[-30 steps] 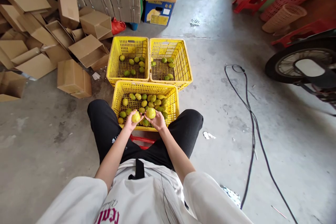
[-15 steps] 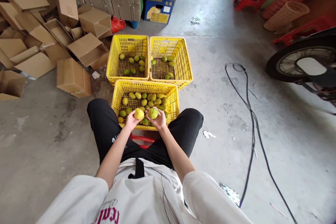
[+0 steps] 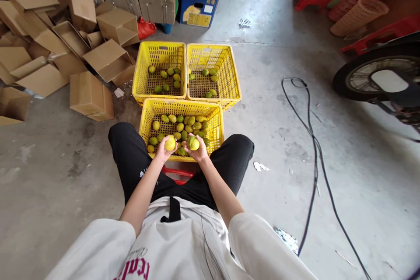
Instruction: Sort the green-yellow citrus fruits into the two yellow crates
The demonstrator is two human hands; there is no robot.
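Observation:
My left hand (image 3: pixel 162 153) is closed around a yellow lemon (image 3: pixel 169 143). In my right hand (image 3: pixel 200 153) rests a greener lemon (image 3: pixel 193 142), with the fingers curled about it. Both hands are side by side, a small gap between them, above the near edge of a yellow plastic crate (image 3: pixel 217 129) between my knees. Inside that crate lie several loose green and yellow lemons (image 3: pixel 188 128), thicker toward its right side; my hands hide some of them.
Behind it stand a left yellow crate (image 3: pixel 141 72) and a right yellow crate (image 3: pixel 230 70), each with several lemons. Cardboard boxes (image 3: pixel 90 92) are heaped at left. A blue lemon carton (image 3: pixel 198 11) stands at the back. A black cable (image 3: pixel 311 135) and a motorbike wheel (image 3: pixel 364 74) are at right.
My hands have moved slightly apart, the left one a little to the left. Both lemons have turned in the fingers and show different sides. The crates stay in place.

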